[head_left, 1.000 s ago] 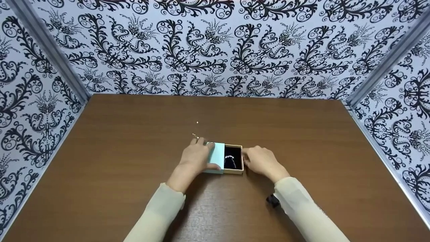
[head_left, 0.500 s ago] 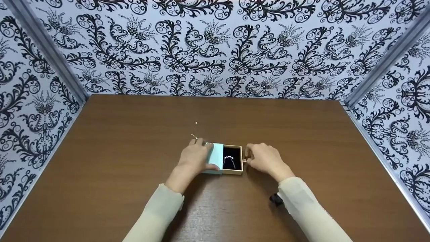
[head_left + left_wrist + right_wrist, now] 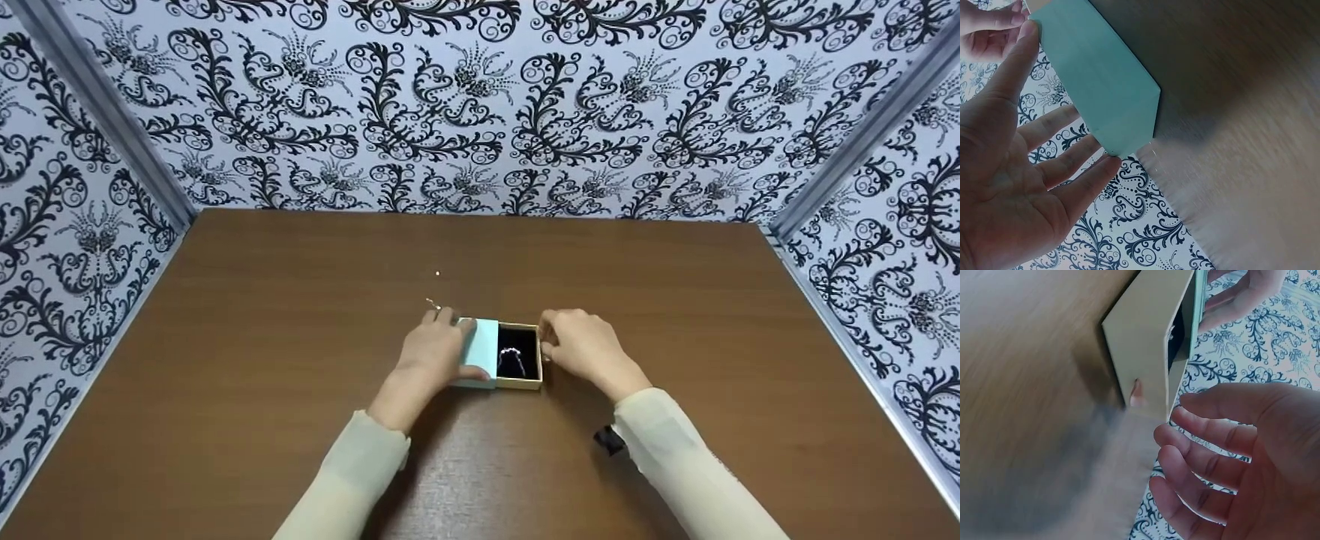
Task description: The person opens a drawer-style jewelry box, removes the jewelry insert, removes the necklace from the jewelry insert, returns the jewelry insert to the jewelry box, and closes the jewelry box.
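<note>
A small jewelry box lies mid-table, its light-blue sleeve (image 3: 484,346) partly slid off a cream drawer (image 3: 519,384). Inside the drawer, a shiny piece of jewelry (image 3: 511,352) rests on black lining. My left hand (image 3: 430,351) grips the sleeve across its width, thumb on one edge and fingertips on the opposite one. Beside the drawer's right end is my right hand (image 3: 589,346); its fingers are loosely bent and hold nothing. In the right wrist view, a short pinkish ribbon tab (image 3: 1136,395) sticks out of the drawer's end (image 3: 1143,343), apart from the fingers.
Just beyond the left fingertips lies a thin gold-coloured chain (image 3: 431,303), with a tiny bright bead (image 3: 437,274) farther back. The brown wooden table (image 3: 300,262) is bordered by patterned walls (image 3: 480,112) at the back and both sides.
The right hand moved slightly right of the drawer, baring the ribbon tab, then came back to the drawer's end. The left hand and box stay practically in place.
</note>
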Demonstrator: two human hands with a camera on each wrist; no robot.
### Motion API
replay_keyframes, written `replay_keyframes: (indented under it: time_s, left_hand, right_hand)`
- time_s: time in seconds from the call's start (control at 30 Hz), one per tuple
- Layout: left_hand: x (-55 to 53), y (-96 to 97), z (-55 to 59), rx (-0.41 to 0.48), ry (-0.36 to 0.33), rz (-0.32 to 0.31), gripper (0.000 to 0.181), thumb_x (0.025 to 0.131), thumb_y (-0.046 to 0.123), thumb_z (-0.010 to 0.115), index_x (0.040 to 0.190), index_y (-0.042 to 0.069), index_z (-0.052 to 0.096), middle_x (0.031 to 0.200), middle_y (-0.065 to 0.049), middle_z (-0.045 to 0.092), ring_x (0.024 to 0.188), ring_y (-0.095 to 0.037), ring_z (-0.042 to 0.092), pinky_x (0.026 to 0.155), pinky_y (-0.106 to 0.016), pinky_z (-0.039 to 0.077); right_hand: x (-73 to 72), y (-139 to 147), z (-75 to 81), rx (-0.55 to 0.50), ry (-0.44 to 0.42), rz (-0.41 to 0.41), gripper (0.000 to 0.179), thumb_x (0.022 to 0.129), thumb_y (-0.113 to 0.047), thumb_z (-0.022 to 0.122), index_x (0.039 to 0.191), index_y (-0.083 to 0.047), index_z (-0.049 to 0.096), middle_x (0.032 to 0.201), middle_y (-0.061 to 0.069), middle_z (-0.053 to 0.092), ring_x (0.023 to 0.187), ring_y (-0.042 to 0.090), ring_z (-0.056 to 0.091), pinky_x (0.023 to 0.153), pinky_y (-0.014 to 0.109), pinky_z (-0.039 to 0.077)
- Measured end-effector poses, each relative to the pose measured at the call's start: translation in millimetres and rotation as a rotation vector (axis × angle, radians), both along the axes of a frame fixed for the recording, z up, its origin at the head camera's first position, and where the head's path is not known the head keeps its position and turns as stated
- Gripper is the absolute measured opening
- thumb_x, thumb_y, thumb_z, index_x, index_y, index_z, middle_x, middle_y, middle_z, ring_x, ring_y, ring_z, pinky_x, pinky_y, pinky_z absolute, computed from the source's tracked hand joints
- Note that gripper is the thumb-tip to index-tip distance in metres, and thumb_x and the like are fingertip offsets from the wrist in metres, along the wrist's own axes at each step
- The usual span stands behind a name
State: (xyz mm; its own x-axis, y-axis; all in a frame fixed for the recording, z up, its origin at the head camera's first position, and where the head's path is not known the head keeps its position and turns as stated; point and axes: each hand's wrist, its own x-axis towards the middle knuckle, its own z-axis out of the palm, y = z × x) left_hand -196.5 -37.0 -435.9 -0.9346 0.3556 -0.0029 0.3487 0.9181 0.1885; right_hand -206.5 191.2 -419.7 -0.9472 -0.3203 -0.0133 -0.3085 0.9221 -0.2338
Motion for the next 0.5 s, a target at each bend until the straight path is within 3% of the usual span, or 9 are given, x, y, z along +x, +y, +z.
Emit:
replay_keyframes:
  time_s: [0.5]
  left_hand:
    - [-0.1,1.2,1.3,-0.014,-0.011,0.017,0.09,0.067,0.064,0.08,0.139,0.015,0.059,0.134,-0.018,0.055,0.129,-0.037,0.05,0.092,-0.046,0.057]
  right_hand:
    - [11.3,-24,5.1,0.002,0.119,0.071,0.009,0.085,-0.015,0.073,0.092,-0.012,0.069,0.094,0.004,0.066,0.089,0.029,0.065,0.076,0.048,0.056]
